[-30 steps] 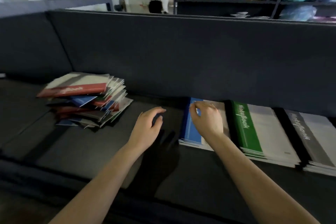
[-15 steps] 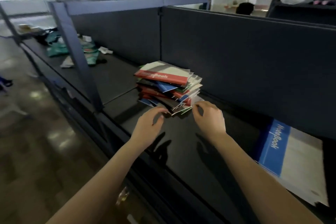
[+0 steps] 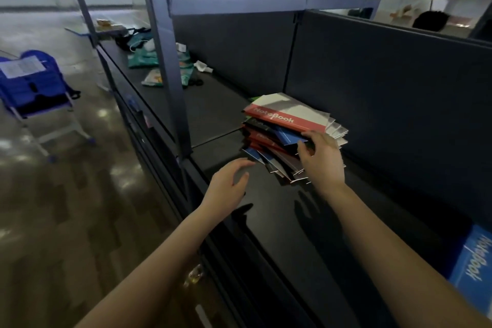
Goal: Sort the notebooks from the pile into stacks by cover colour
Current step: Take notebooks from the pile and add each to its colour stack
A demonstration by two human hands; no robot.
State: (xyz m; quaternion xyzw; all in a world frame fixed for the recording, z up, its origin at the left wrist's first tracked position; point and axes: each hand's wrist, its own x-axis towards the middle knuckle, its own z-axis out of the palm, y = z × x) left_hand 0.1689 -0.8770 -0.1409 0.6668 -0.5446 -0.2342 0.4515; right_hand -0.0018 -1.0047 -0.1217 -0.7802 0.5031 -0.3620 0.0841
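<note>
The mixed pile of notebooks [image 3: 271,141] lies on the black shelf [image 3: 292,221] against the dark back panel. A red-banded notebook [image 3: 285,118] is on top, and blue, red and dark covers fan out beneath it. My right hand [image 3: 323,161] is at the pile's near right edge, with index finger and thumb touching the edges just under the red notebook; nothing is lifted. My left hand [image 3: 229,185] hovers open over the shelf, fingertips close to the pile's lower left corner. A blue notebook stack [image 3: 472,261] shows at the bottom right.
A grey metal upright [image 3: 170,74] of the shelf frame stands just left of the pile. Green packets and litter [image 3: 151,61] lie further along the shelf. A blue cart [image 3: 29,82] stands on the floor at left. The shelf's front edge runs under my forearms.
The view swung left from the sorted blue, green and grey stacks to the mixed pile. Both hands travelled left from the blue stack; my right hand now touches the pile's edge.
</note>
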